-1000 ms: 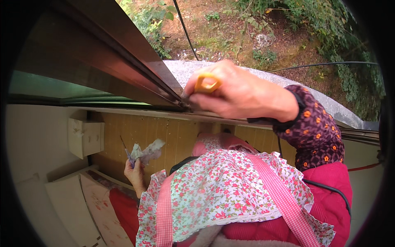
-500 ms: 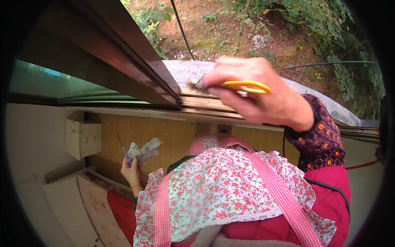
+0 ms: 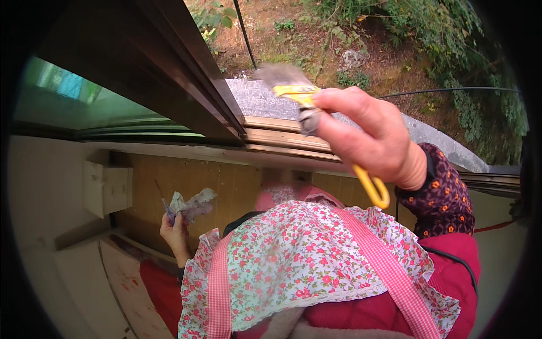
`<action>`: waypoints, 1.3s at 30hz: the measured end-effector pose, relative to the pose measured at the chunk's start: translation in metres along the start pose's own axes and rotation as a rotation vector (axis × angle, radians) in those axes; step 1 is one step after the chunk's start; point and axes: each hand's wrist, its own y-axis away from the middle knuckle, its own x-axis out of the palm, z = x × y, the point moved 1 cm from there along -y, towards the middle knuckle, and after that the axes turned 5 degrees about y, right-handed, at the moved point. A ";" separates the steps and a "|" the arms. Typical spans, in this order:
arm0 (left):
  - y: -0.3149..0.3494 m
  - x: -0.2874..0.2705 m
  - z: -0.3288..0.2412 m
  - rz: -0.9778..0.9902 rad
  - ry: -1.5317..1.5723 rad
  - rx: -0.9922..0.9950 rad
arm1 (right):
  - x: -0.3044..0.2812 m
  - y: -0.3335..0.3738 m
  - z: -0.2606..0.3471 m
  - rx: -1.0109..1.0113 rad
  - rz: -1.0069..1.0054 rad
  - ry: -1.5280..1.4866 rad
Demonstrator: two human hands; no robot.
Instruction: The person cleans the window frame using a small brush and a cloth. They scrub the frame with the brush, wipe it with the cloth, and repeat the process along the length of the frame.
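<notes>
My right hand [image 3: 372, 130] is raised over the window track [image 3: 276, 135], its fingers closed around a yellow-handled brush [image 3: 374, 189]. The brush's greyish bristles are smeared by motion and point up and to the left, above the grey outer ledge [image 3: 248, 101]. A dark grey piece shows below the yellow band, by my fingertips; I cannot tell what it is. Lower on the left, my left hand [image 3: 176, 233] grips a thin-shafted tool with a purplish handle [image 3: 168, 210], which looks like a screwdriver. A crumpled whitish cloth [image 3: 195, 202] is pinched in the same hand.
A dark-framed sliding window [image 3: 186, 85] fills the upper left. Beyond the ledge lies a slope with bushes, crossed by black cables [image 3: 451, 88]. Below the sill are a wooden floor [image 3: 231, 169], a small white cabinet [image 3: 107, 189] and my floral apron [image 3: 288, 248].
My right hand has lifted the brush off the window track and turned it, so the bristles now point up and the yellow handle end points down. My left hand has barely moved.
</notes>
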 end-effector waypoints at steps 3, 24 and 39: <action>-0.001 0.003 -0.001 0.016 0.025 0.039 | -0.003 0.008 -0.001 0.106 0.175 -0.166; -0.005 0.000 -0.010 0.033 0.021 -0.026 | 0.059 0.007 0.012 0.327 0.059 -0.742; -0.012 -0.006 0.002 0.066 -0.061 -0.001 | -0.062 -0.021 -0.001 0.281 0.016 0.139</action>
